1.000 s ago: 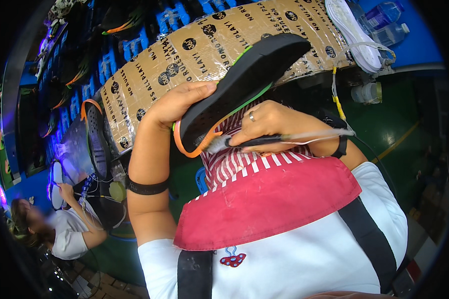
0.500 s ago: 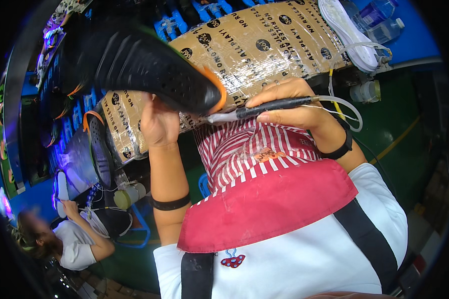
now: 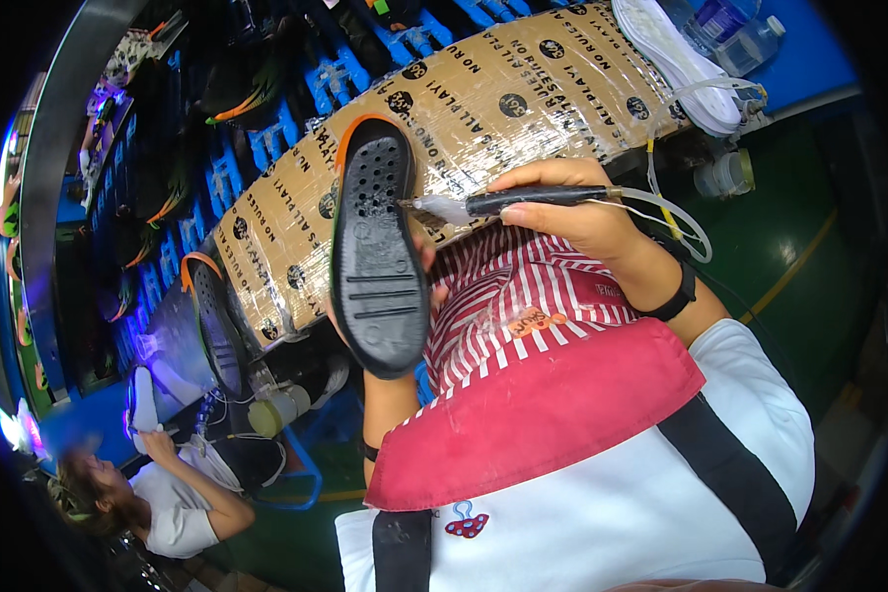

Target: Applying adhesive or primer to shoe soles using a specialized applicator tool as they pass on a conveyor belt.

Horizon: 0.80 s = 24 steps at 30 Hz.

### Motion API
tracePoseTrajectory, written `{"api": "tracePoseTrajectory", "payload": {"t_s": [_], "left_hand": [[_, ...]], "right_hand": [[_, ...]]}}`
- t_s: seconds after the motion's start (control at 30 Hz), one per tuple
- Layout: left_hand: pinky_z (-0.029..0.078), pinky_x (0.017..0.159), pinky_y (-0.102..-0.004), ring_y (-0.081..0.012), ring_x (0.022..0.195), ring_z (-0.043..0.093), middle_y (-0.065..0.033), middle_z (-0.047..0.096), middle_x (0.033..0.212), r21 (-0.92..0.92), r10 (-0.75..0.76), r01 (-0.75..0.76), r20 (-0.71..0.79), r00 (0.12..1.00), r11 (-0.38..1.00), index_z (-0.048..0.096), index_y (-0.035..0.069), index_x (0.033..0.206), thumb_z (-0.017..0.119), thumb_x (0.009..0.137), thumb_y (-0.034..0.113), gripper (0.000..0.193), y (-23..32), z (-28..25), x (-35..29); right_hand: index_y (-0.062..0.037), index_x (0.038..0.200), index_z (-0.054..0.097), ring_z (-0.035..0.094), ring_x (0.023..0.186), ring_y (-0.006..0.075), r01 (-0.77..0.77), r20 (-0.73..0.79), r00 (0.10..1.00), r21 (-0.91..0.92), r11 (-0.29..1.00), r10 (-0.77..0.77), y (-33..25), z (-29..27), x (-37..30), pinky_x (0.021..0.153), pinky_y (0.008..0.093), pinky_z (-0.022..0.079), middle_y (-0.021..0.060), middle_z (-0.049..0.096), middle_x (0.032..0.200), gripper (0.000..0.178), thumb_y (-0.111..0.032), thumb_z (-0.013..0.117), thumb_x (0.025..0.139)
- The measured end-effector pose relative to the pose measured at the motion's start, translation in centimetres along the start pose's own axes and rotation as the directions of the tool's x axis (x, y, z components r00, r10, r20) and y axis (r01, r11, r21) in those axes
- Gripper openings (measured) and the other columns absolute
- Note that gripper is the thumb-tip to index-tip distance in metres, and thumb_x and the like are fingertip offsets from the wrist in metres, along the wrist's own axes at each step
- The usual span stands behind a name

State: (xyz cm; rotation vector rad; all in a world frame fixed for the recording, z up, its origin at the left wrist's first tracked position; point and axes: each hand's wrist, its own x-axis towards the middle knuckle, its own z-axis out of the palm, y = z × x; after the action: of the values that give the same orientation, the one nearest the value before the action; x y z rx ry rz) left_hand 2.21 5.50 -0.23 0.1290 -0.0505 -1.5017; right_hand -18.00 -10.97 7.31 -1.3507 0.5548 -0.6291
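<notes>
A black shoe sole (image 3: 377, 266) with an orange rim at its far end is held up, its inside with round holes and ridges facing me. My left hand (image 3: 426, 259) grips it from beneath; most of the fingers are hidden behind the sole, and a few tips show at its right edge. In my right hand (image 3: 568, 202) is a glue brush (image 3: 528, 200) with a black handle and pale bristles, a clear tube running from its back end. The bristle tip is at the sole's right edge beside the holes; whether it touches cannot be made out.
A cardboard-covered, plastic-wrapped work surface (image 3: 493, 118) lies in front of me. White soles (image 3: 676, 64) and plastic bottles (image 3: 750, 44) are at far right. Blue racks with dark soles (image 3: 252, 94) run along the far left. Another black sole (image 3: 217, 326) and a co-worker (image 3: 183, 498) are at left.
The sole has swung from lying sideways at the upper left to nearly upright in front of me, inside now visible. My left hand has moved behind it. The brush has barely moved.
</notes>
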Motion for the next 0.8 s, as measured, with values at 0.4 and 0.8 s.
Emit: {"api": "tracePoseTrajectory", "payload": {"t_s": [0.4, 0.8], "left_hand": [[0.045, 0.091, -0.0472, -0.0411, 0.107, 0.052, -0.0270, 0.046, 0.124, 0.071, 0.118, -0.111, -0.097, 0.988, 0.991, 0.032, 0.005, 0.136, 0.037, 0.080, 0.069, 0.085, -4.8, 1.3, 1.9], [0.040, 0.097, -0.0482, -0.0423, 0.113, 0.047, -0.0265, 0.043, 0.128, 0.035, 0.009, -0.011, 0.063, 0.998, 0.999, 0.032, 0.005, 0.136, 0.038, 0.076, 0.074, 0.092, -6.0, 0.3, 3.4]], "right_hand": [[0.0041, 0.096, 0.064, 0.062, 0.072, 0.0107, -0.022, -0.056, 0.998, 0.114, 0.993, 0.028, -1.4, 3.3, 1.0, 0.064, 0.0238, 0.051, 0.0089, 0.066, 0.083, 0.018, -0.005, 0.064, 0.080], [-0.0063, 0.091, 0.063, 0.056, 0.057, 0.0286, 0.506, -0.071, 0.632, -0.716, 0.481, -0.772, 0.4, 5.3, 5.5, 0.055, 0.0396, 0.045, 0.0104, 0.054, 0.062, 0.019, -0.015, 0.064, 0.074]]}}
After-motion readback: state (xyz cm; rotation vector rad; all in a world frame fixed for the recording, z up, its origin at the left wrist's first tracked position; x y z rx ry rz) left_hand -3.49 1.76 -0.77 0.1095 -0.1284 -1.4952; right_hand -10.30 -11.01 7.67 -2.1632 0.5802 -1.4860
